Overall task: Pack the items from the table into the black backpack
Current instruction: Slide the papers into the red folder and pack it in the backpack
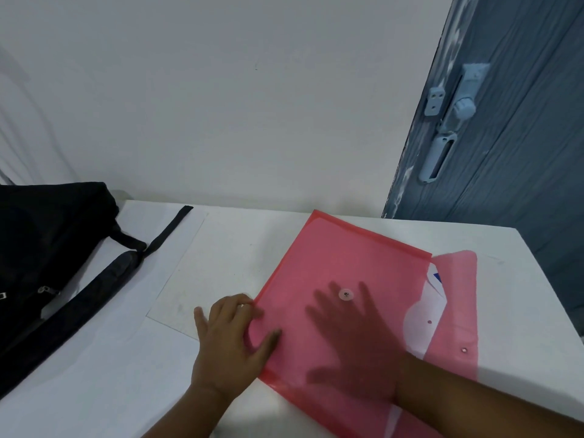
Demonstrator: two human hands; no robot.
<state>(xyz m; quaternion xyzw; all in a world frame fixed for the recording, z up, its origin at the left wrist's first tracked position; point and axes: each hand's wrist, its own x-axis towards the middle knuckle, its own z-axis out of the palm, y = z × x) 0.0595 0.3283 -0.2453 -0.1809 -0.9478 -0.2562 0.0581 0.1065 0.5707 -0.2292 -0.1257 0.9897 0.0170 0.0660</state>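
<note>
- A translucent red plastic snap-button folder (331, 273) is seen lying flat on the white table (110, 374), right of centre, turned at an angle to the table edge.
- Its curved flap (458, 298) is folded open toward the right; white paper (423, 314) is visible in the mouth, with a small blue mark near its top corner.
- The right hand (354, 336) is seen through the red sheet, spread flat with fingers apart (it appears to be inside or beneath the top layer; which one cannot be told). Nothing is gripped by it.
- The left hand (230, 339) is placed at the folder's left edge: the thumb is laid on top of the sheet, the fingers are bent at the edge, so the edge is pinched.
- A black fabric backpack (47, 248) is lying at the table's left side, well apart from the folder, with its straps (126, 263) trailing across the white surface.
- A clear flat sheet (202, 279) is noted on the table between backpack and folder.
- A blue-grey door (505, 137) with a pale latch (448, 121) is seen behind, at right.
</note>
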